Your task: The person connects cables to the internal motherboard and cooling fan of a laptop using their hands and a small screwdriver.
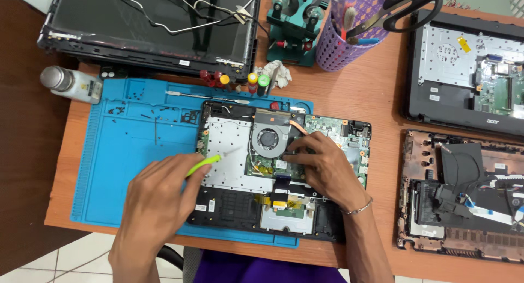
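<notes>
Laptop (240, 168) lies opened — left hand (158, 198) grips green tool (203, 165), right hand's (327, 165) fingers press board.

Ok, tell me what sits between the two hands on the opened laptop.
In the head view, between the left hand and right hand lie the laptop's silver metal plate and its round cooling fan.

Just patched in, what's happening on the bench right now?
A person is working on an opened laptop base lying on a blue work mat. The left hand holds a green-handled tool with its tip over the bare metal plate, while the right hand presses on the circuit board beside the round fan. A detached screen panel lies at the top, and two other opened laptop shells sit to the right.
</notes>
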